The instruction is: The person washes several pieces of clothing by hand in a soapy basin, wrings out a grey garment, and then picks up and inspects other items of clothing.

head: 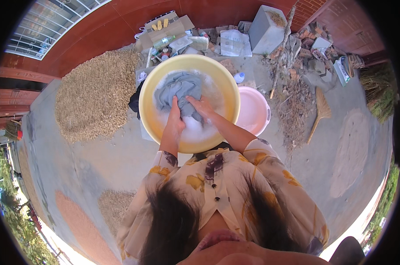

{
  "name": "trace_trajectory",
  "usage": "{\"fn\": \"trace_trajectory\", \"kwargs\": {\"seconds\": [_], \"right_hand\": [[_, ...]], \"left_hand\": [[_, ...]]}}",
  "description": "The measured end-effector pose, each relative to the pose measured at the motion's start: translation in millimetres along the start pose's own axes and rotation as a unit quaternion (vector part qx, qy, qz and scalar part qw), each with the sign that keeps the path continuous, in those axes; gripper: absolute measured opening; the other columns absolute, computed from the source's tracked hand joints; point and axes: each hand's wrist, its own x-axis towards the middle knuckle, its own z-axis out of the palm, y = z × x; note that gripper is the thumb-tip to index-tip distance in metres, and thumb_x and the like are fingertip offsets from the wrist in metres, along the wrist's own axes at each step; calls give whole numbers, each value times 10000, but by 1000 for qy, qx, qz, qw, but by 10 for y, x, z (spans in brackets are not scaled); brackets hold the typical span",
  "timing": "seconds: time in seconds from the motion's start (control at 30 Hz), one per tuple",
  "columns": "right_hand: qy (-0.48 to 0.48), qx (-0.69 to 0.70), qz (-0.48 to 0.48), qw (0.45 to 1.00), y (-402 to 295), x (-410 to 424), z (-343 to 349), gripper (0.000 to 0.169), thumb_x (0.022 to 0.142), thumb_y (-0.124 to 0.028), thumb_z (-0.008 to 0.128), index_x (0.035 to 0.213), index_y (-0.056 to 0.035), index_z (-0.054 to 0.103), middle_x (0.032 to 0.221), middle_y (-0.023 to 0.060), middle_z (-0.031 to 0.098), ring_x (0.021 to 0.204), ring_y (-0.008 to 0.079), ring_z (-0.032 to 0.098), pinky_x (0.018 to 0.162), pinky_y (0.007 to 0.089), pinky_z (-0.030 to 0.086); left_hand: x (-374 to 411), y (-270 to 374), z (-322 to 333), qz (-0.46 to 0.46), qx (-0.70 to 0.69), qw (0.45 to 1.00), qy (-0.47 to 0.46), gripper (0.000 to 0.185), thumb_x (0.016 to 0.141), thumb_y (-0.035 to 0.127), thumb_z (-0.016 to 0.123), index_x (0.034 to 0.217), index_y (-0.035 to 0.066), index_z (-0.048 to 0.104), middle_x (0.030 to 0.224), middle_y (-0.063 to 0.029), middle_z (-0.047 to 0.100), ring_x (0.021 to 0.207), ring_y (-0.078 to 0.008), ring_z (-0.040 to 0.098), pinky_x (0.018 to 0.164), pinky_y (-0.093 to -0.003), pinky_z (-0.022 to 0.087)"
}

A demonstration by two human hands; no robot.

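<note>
A wide yellow plastic basin (232, 109) of sudsy water stands before me. In it lies a wet grey-blue cloth (180, 86), bunched up, with white foam (193, 128) on the near side. My left hand (176, 114) grips the near edge of the cloth, thumb on top and fingers mostly hidden. Just to its right, my right hand (200, 106) holds the same cloth, its fingertips pressed into the folds. Both hands are wet and close together.
Right of the basin sits a pink basin (253, 109), with a white bottle (239, 78) behind it. A dark cloth (134, 101) and a heap of drying crop (97, 96) lie left. Farther off are a cardboard box (170, 28), a broom (320, 107) and brick rubble (314, 56).
</note>
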Motion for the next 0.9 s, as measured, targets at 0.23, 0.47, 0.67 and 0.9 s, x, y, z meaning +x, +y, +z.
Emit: {"fn": "trace_trajectory", "kwargs": {"seconds": [0.23,0.47,0.67,0.9], "right_hand": [[20,-355,-187,916,-805,-696,489,510,836,-498,667,910,6,690,782,275,656,756,369,682,693,430,542],[145,-409,-159,887,-718,6,61,517,860,-526,624,869,-14,696,829,298,657,830,460,654,761,504,525],[198,-373,-66,904,-551,303,-468,547,883,-460,601,1151,17,592,1097,298,642,1042,445,616,906,524,470],[137,-108,-37,984,68,211,-278,610,799,-439,741,1200,-2,604,1119,185,665,1037,285,638,871,394,490]], "left_hand": [[404,-181,-303,147,-14,978,-146,564,978,498,490,1348,73,489,1286,-88,568,1169,-257,564,985,-433,473],[235,0,150,134,6,988,-81,494,965,429,534,1291,59,523,1231,-84,582,1089,-241,598,929,-411,498],[-242,254,186,219,211,950,75,525,906,380,625,1318,87,482,1270,-86,558,999,-236,597,821,-444,482],[148,-82,-292,39,141,984,99,820,902,606,534,1504,102,295,1505,-109,387,1355,-319,401,1077,-601,280]]}}
